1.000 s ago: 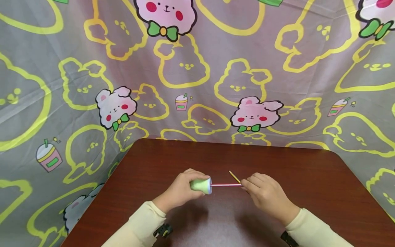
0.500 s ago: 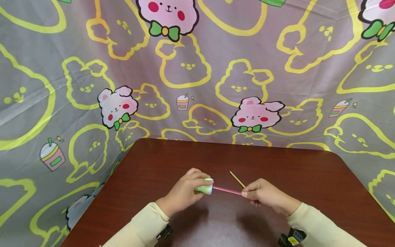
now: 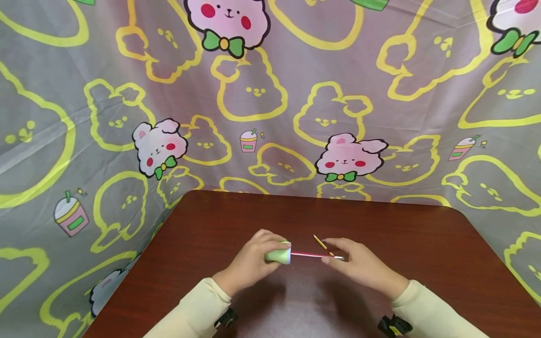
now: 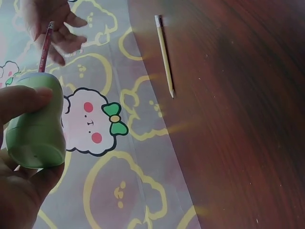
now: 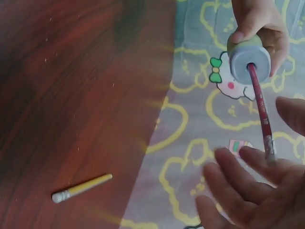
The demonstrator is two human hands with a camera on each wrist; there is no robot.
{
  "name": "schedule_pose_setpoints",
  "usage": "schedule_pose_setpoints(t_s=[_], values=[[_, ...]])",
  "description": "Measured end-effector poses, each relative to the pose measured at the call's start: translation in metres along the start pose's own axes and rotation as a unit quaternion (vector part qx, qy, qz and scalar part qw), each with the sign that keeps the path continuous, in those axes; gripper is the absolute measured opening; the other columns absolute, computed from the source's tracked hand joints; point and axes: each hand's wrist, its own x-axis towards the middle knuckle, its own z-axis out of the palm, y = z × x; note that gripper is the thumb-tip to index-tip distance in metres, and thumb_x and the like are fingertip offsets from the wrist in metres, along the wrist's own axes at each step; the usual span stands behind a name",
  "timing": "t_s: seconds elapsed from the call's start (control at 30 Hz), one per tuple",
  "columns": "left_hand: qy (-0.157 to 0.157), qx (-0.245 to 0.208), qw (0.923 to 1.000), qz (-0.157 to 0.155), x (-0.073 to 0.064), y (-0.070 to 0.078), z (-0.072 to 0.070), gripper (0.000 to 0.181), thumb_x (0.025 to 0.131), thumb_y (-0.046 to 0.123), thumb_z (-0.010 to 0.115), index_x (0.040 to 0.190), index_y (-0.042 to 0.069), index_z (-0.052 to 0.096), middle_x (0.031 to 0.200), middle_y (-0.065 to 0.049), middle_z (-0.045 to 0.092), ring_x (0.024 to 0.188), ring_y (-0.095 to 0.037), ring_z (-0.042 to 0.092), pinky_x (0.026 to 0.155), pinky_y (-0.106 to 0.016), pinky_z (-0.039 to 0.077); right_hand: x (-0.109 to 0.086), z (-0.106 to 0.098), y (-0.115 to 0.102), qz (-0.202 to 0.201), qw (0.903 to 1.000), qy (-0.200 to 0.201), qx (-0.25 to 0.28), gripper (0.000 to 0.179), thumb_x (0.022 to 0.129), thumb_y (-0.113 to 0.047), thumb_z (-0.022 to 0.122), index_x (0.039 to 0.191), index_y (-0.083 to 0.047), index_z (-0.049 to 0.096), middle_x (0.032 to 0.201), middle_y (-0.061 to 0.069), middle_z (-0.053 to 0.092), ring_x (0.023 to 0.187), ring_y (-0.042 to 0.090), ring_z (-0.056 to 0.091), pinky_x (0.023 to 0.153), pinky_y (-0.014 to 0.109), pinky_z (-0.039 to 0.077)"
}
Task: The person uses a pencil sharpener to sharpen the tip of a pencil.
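My left hand grips a green pencil sharpener, its pale end facing right. A red pencil sticks out of the hole in that end, which the right wrist view shows plainly; its tip is hidden inside. Around the pencil's eraser end, my right hand has its fingers spread and thumb apart, not gripping it. In the right wrist view, the metal band of the pencil lies before the palm; whether it touches the skin I cannot tell. A yellow pencil lies on the table beyond the right hand.
The dark brown wooden table has rounded far corners. A grey curtain with cartoon rabbits hangs close behind it and along the sides. Wrist cameras are strapped below both sleeves.
Half a second ago my right fingers pinched the red pencil's end; now they have let go and spread. The pencil has tilted back nearly level. My left hand keeps its grip on the sharpener.
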Motion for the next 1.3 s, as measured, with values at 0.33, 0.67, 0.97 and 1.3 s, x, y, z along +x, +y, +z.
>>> schedule_pose_setpoints(t_s=[0.33,0.67,0.97,1.3], values=[[0.000,-0.052,0.9974,-0.050,-0.003,0.000,-0.001,0.041,0.068,0.001,0.083,0.107,0.010,0.073,0.107,0.000,0.070,0.103,-0.018,0.058,0.087,-0.030,0.050,-0.009,0.004,0.012,-0.196,0.9496,0.181,-0.165,0.053,0.071,-0.026,0.083,0.119,-0.012,0.066,0.110,-0.001,0.065,0.103,0.019,0.061,0.081,0.043,0.051],[-0.026,-0.113,0.9862,-0.118,-0.002,-0.001,-0.010,0.044,0.067,0.000,0.082,0.109,0.008,0.072,0.107,-0.003,0.070,0.100,-0.019,0.059,0.084,-0.028,0.049,0.002,0.009,0.013,-0.397,0.8436,0.286,-0.221,0.037,0.102,-0.032,0.046,0.095,-0.007,0.072,0.084,-0.002,0.065,0.075,0.017,0.060,0.068,0.036,0.048],[-0.098,-0.167,0.9608,-0.199,-0.002,-0.003,-0.013,0.046,0.067,0.003,0.082,0.112,0.006,0.072,0.107,-0.006,0.069,0.096,-0.017,0.058,0.075,-0.024,0.047,0.005,0.016,0.012,-0.484,0.7703,0.317,-0.267,0.032,0.101,-0.012,0.045,0.083,-0.001,0.068,0.074,0.002,0.060,0.066,0.020,0.056,0.057,0.032,0.047],[-0.052,-0.086,0.9910,-0.088,0.000,-0.005,-0.008,0.042,0.067,0.000,0.080,0.108,0.006,0.073,0.105,-0.001,0.071,0.100,-0.017,0.058,0.082,-0.025,0.048,0.000,0.021,0.011,-0.368,0.8763,0.241,-0.196,0.026,0.098,-0.018,0.055,0.081,-0.007,0.071,0.069,-0.006,0.061,0.061,0.008,0.053,0.052,0.024,0.045]])
